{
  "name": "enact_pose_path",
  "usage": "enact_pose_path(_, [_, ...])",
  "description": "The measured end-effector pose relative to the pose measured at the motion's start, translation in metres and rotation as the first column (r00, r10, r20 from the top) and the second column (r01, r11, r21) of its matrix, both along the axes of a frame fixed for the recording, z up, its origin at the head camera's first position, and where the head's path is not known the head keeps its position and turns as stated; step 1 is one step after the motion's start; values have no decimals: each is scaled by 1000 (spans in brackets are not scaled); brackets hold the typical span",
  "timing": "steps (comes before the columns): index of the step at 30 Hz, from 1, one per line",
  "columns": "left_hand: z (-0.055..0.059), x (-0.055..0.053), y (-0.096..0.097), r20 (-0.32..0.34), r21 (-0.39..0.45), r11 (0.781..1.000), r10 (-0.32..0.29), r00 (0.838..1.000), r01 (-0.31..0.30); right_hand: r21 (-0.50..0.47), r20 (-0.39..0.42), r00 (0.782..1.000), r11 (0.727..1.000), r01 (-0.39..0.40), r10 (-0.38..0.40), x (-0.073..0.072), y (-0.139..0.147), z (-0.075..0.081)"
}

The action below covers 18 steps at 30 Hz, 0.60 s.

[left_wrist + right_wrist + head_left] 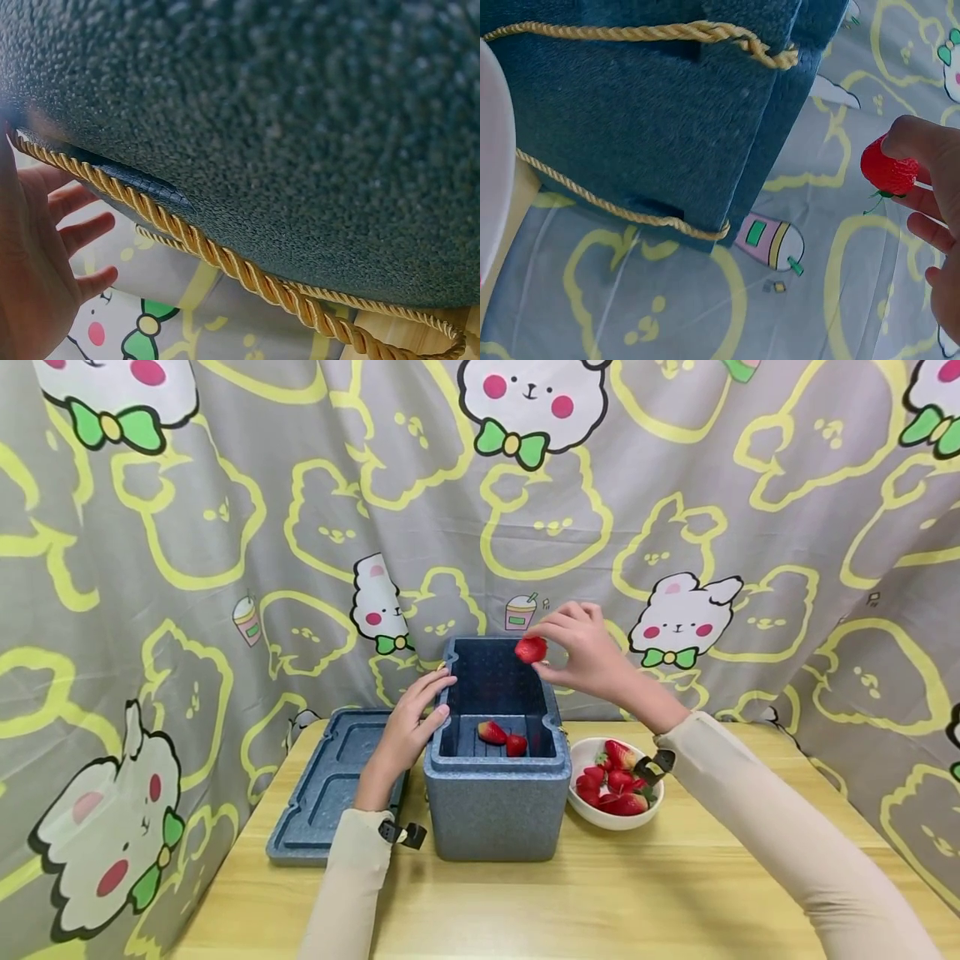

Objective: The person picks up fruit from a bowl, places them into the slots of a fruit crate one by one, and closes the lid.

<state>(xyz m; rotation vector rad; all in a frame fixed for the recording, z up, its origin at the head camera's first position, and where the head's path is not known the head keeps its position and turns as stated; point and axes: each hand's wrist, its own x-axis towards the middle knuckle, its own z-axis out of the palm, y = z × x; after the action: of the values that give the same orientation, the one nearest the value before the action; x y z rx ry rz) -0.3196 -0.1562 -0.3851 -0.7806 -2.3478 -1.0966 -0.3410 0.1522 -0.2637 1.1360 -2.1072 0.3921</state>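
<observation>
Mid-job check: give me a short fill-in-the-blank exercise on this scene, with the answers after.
The ____ hand holds a strawberry.
In the head view, ____ strawberries show inside the box.
The colour of the bowl is ____.
In the head view, the lid lies to the ____ of the box.

Missing words: right; two; white; left.

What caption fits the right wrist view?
Right hand pinches a round red strawberry near a blue, rectangular, textured box with twisted gold ropes.

A wood-grained table bears lid, box, bowl.
</observation>
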Motion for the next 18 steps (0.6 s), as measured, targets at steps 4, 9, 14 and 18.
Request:
enact_pose_path(4, [0,-1,-1,3,-5,1000,2,1000,-2,78,19,1000,997,-16,14,1,-14,3])
enact_pose_path(9, [0,-2,-2,10,-3,1000,1,1000,-1,185,21,1000,982,-24,20,0,-28,2])
enact_pose_path(14, [0,-1,-1,14,-3,1000,1,1000,-1,290,12,1000,957,-20,17,0,-37,-2])
enact_pose_path(18, [0,0,-1,19,-6,1000,3,1000,-3,346,23,1000,938,-16,8,1,-41,-6])
